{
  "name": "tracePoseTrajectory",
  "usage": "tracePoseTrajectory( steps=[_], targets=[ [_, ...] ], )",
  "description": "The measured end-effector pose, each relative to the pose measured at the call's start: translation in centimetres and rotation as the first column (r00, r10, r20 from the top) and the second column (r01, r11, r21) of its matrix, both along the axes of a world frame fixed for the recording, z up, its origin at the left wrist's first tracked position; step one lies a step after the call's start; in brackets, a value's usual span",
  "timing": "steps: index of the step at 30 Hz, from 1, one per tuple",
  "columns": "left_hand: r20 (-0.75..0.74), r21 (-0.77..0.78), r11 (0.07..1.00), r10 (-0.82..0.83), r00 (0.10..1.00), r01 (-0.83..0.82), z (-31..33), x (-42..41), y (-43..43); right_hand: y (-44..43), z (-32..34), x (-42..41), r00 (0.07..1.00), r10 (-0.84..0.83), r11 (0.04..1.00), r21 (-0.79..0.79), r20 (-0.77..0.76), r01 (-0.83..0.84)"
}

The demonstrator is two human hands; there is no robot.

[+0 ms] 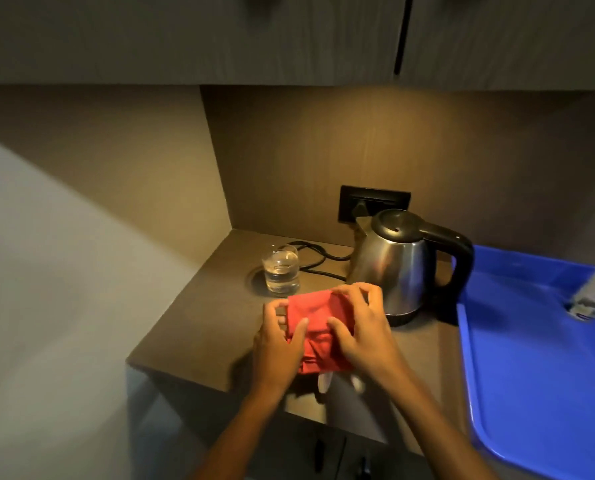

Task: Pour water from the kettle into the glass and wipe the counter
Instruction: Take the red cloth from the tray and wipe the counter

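On the brown counter [192, 327], both grips, left hand [278, 344] and right hand [361, 327], closed around folded red cloth [318, 327]; nearby water-filled clear glass [281, 270] and steel kettle [393, 268] at risk from wide wiping strokes.

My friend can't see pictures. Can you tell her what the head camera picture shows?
Two hands, left hand and right hand, hold a folded red cloth on a brown counter. Behind it stand a glass of water and a steel electric kettle with a black handle. A blue tray lies to the right.
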State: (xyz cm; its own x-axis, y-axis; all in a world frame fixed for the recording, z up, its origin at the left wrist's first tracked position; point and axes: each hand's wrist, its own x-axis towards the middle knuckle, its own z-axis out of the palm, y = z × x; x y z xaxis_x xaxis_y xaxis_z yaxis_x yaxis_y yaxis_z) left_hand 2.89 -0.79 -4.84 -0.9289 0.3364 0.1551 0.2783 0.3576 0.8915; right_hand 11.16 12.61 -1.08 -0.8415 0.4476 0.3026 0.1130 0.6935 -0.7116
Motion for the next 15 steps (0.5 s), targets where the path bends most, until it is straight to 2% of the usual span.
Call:
tracePoseTrajectory(
  steps=[2, 4, 5, 10, 13, 15],
  targets=[
    [-0.083, -0.089, 0.996, 0.005, 0.997, -0.012, -0.6, -1.7, -0.6, -0.9, -0.8, -1.4, 0.994, -0.047, 0.987, 0.158, 0.1, 0.031],
    [-0.191, -0.123, 0.992, 0.012, 0.982, -0.036, -1.4, -3.4, -0.9, -2.0, -2.5, -2.2, 0.961, -0.126, 0.934, 0.357, 0.245, 0.032],
    [-0.21, -0.128, 0.991, 0.013, 0.978, -0.041, -1.7, -4.3, -1.0, -2.7, -3.3, -2.5, 0.952, -0.124, 0.916, 0.4, 0.281, 0.001],
    [-0.077, -0.127, 0.991, 0.032, 0.996, -0.042, -2.5, -9.4, 0.5, -3.8, -7.4, -4.1, 0.889, -0.118, 0.907, 0.412, 0.442, -0.085],
    [0.056, -0.113, 0.994, 0.01, 0.998, -0.003, -2.4, -11.3, 2.5, -3.7, -9.0, -4.5, 0.876, -0.16, 0.905, 0.423, 0.454, -0.054],
    [0.077, -0.094, 0.996, 0.007, 0.997, 0.001, -2.7, -12.2, 3.7, -3.6, -9.4, -4.8, 0.871, -0.189, 0.907, 0.42, 0.453, -0.022]
  ],
)
